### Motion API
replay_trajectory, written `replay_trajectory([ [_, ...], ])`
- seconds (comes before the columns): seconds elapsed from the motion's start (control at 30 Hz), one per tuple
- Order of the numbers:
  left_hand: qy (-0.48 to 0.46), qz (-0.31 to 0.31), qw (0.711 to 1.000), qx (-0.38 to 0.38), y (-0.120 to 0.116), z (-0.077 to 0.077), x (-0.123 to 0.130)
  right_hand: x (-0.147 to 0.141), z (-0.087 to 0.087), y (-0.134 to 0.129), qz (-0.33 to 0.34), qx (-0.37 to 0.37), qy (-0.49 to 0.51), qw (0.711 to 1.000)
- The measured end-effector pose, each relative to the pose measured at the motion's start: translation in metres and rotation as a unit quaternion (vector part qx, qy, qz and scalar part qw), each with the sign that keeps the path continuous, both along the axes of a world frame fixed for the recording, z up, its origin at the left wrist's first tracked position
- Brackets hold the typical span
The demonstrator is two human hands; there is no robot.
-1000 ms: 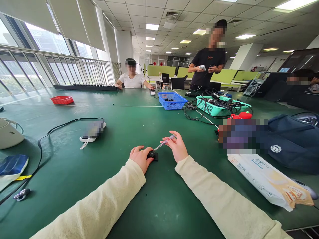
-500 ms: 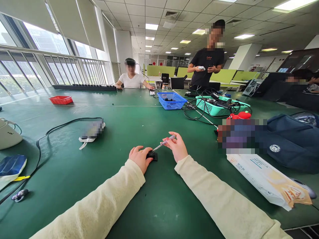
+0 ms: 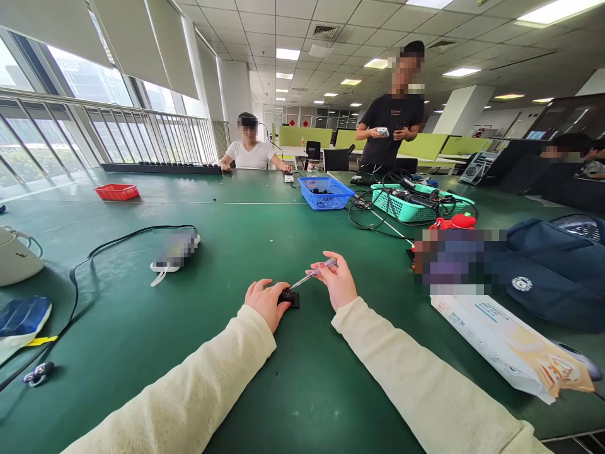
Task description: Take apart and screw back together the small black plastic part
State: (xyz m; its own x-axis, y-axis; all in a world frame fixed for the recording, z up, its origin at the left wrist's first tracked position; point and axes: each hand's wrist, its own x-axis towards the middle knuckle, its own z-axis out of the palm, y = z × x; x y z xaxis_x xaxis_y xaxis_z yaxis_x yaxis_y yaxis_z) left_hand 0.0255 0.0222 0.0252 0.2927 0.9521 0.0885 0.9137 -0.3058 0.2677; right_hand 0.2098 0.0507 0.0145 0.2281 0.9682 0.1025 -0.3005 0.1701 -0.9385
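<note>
A small black block-like part point(image 3: 292, 300) lies on the green table point(image 3: 302, 378) in front of me. My left hand point(image 3: 265, 302) grips it from the left, thumb at its near side and fingers over its top. My right hand point(image 3: 338, 280) is closed round the clear handle of a screwdriver point(image 3: 312, 273). The tool slants down to the left, its thin shaft reaching the top of the black part. Whether the tip sits in a screw is too small to tell.
A blue basket point(image 3: 326, 200) holding black pieces and a green basket point(image 3: 411, 211) full of cables stand further back. A red tray point(image 3: 116, 192) is at far left. A wipes pack point(image 3: 510, 340) and a dark bag point(image 3: 558, 277) lie right. Two people point(image 3: 248, 151) are across the table.
Both hands keep nearly the same place and grip. The screwdriver's tip end stays at the black part, and its handle has shifted slightly within my right fingers.
</note>
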Motion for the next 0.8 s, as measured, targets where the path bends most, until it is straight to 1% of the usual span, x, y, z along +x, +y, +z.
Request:
replay_trajectory([
  [0.3, -0.017, 0.000, 1.000, 0.017, 0.0009, -0.0015, 0.0001, -0.0013, 0.0002, 0.0002, 0.015, -0.003, -0.005, 1.000],
  [0.47, -0.024, -0.004, 1.000, 0.017, 0.0006, -0.0019, -0.0002, -0.0011, -0.0007, 0.0014, 0.011, -0.008, -0.005, 1.000],
  [0.63, -0.022, -0.003, 1.000, 0.014, 0.0007, -0.0012, 0.0000, -0.0013, -0.0007, 0.0024, -0.007, -0.018, -0.006, 1.000],
  [0.8, -0.020, -0.002, 1.000, 0.007, 0.0001, 0.0007, 0.0002, -0.0004, -0.0005, 0.0025, -0.004, -0.023, -0.008, 1.000],
])
